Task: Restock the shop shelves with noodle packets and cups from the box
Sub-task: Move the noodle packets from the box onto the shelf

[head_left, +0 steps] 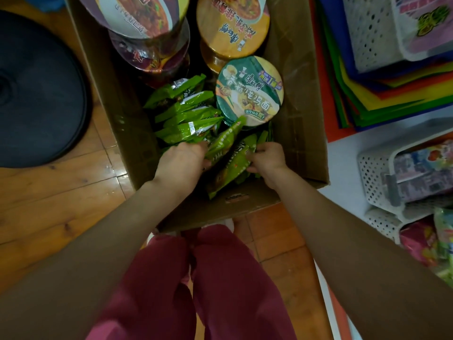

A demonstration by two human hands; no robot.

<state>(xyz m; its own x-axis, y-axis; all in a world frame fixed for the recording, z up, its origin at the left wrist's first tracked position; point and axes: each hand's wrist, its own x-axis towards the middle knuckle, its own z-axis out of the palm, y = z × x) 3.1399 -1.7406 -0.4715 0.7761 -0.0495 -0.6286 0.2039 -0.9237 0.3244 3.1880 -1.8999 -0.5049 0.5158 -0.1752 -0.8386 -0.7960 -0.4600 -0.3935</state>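
You have a plain brown cardboard box [301, 119]. The noodle packets [186, 114] are bright green with silvery ends. The green cup [250, 92] has a dark green and cream lid with white lettering; the orange cup [232, 28] a yellow-orange lid; the purple cup [142, 13] a purple rim. Your trousers [220, 278] are maroon. The baskets [372, 173] are white, perforated in rows. The floor [49, 204] is orange-brown wood grain.

We see a glossy wood-toned floor [49, 204], and the open cardboard box [301, 106] stands directly on it. Left of the box, just clear of its wall, a round black disc [41, 94] lies flat on the floor. Right of the box runs a white shelf [343, 158]. It carries a perforated white basket [372, 173] beside the box's near corner and, towards the box's far end, a stack of coloured sheets [380, 94].
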